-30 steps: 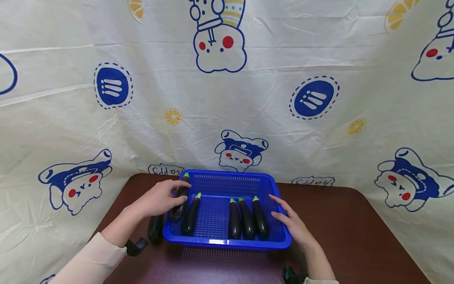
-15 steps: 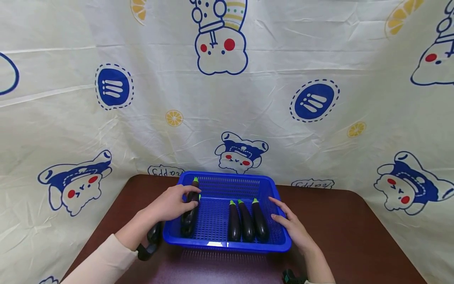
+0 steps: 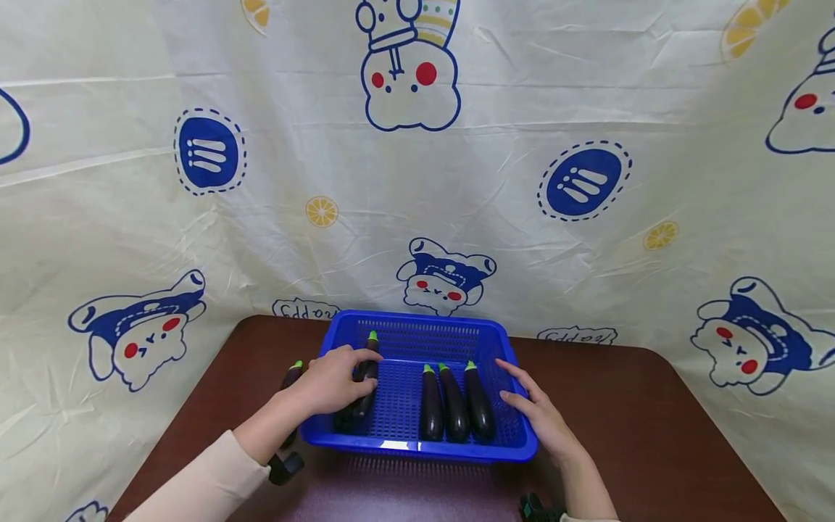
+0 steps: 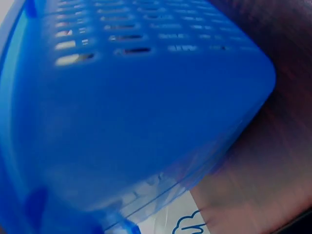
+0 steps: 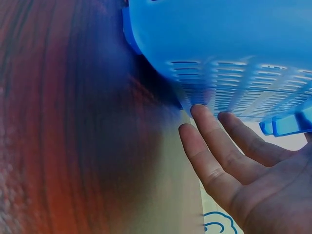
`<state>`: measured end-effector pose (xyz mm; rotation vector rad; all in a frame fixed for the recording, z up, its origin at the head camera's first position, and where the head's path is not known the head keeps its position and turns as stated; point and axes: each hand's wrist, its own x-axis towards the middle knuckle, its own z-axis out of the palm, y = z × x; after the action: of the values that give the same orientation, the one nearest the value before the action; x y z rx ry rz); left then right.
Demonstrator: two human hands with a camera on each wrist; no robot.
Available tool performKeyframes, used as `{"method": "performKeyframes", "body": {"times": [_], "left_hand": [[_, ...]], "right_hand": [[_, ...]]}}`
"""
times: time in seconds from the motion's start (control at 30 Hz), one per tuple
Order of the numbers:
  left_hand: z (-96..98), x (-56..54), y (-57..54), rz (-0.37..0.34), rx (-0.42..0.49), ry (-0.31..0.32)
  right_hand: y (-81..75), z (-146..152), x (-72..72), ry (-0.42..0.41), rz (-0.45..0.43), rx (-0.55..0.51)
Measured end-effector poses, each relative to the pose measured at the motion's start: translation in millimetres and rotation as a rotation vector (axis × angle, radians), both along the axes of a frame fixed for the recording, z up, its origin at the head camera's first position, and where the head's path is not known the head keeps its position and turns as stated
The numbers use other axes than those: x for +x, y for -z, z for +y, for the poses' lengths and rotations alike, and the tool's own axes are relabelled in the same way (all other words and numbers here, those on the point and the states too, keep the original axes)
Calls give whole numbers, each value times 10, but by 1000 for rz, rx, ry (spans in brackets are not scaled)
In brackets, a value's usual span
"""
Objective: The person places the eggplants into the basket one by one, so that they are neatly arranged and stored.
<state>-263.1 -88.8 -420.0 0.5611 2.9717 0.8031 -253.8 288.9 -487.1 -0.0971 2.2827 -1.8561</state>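
My left hand (image 3: 335, 380) grips a dark eggplant (image 3: 373, 344) with a green stem end, over the left part of a blue plastic basket (image 3: 450, 451). Just under and left of it, another eggplant (image 3: 343, 423) lies in the basket, mostly covered by the hand. Three more eggplants (image 3: 454, 406) lie side by side in the basket's right half. My right hand (image 3: 538, 413) rests at the basket's right rim, thumb and forefinger over the edge. Its other fingers (image 5: 214, 141) extend loosely along the outer wall in the right wrist view. The left wrist view holds only the basket's outside.
An eggplant (image 3: 293, 374) lies on the brown table (image 3: 626, 420) left of the basket, partly hidden by my left forearm. A white patterned cloth (image 3: 496, 181) hangs behind the table's back edge.
My left hand has carried its eggplant rightward from the basket's left side, past and over the one lying there. The right hand stays at the rim; the three right-hand eggplants keep their places.
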Motion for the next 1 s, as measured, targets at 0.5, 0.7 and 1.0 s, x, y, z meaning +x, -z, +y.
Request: {"method": "performKeyframes", "body": {"times": [0.5, 0.7, 1.0], "left_hand": [[134, 63, 230, 68, -152, -29], [162, 95, 267, 68, -238, -29], [215, 88, 327, 76, -355, -53]], "right_hand": [[9, -5, 0, 0, 2, -3], [7, -6, 0, 3, 0, 3], [0, -4, -4, 2, 3, 10]]}}
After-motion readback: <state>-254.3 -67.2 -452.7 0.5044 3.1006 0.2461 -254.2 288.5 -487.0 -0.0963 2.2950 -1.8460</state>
